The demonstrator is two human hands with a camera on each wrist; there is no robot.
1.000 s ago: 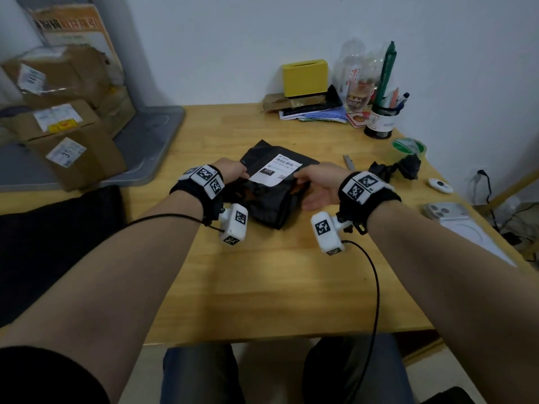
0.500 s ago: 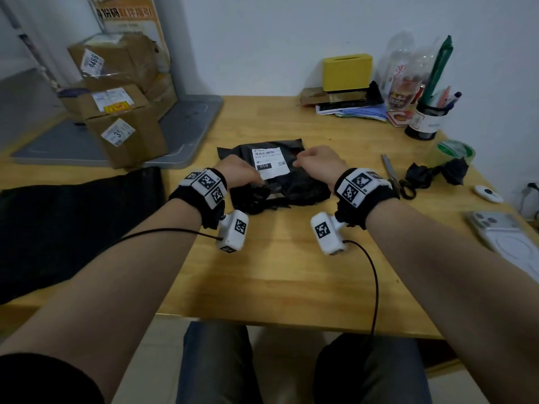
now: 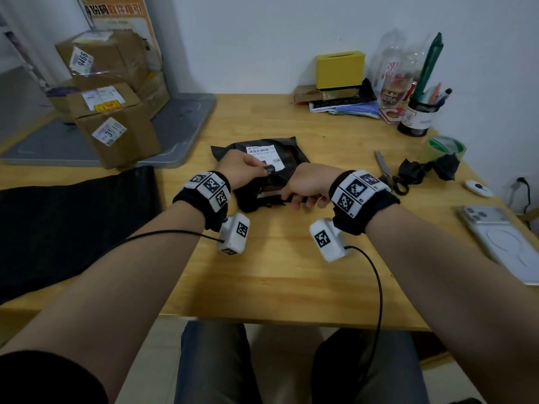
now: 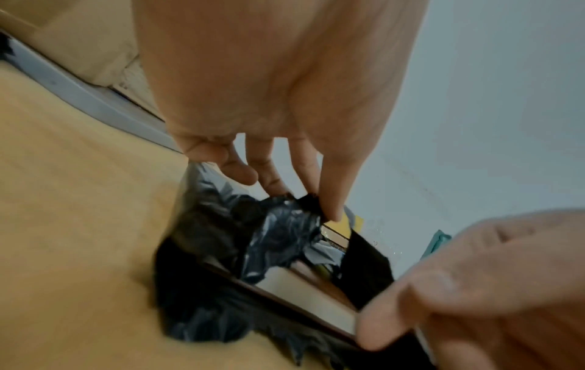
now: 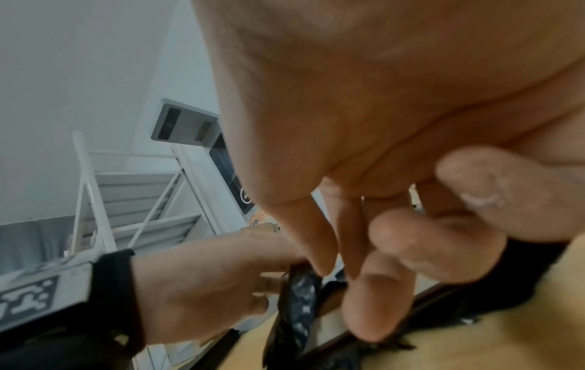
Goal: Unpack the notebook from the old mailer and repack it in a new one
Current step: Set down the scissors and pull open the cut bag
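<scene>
The old black mailer (image 3: 287, 158), with a white label, lies mid-table with its near end torn open. My left hand (image 3: 267, 170) pinches the mailer's torn upper flap (image 4: 297, 217) between thumb and fingers and holds it up. The notebook (image 4: 304, 288), brown-covered with cream page edges, sticks out of the opening. My right hand (image 3: 303, 199) grips the notebook's near end, fingers (image 5: 373, 305) curled over its edge. A flat black sheet (image 3: 73, 228), possibly another mailer, lies at the table's left.
Cardboard boxes (image 3: 113, 129) sit on a grey tray (image 3: 180, 135) at back left. To the right lie scissors (image 3: 388, 170), crumpled black plastic (image 3: 428, 170), a green tape roll (image 3: 446, 147), a phone (image 3: 501, 237) and a pen cup (image 3: 417, 118).
My left hand has left the mailer's near-left corner and now lifts the torn flap. My right hand came off the mailer's top to its near end and took hold of the notebook.
</scene>
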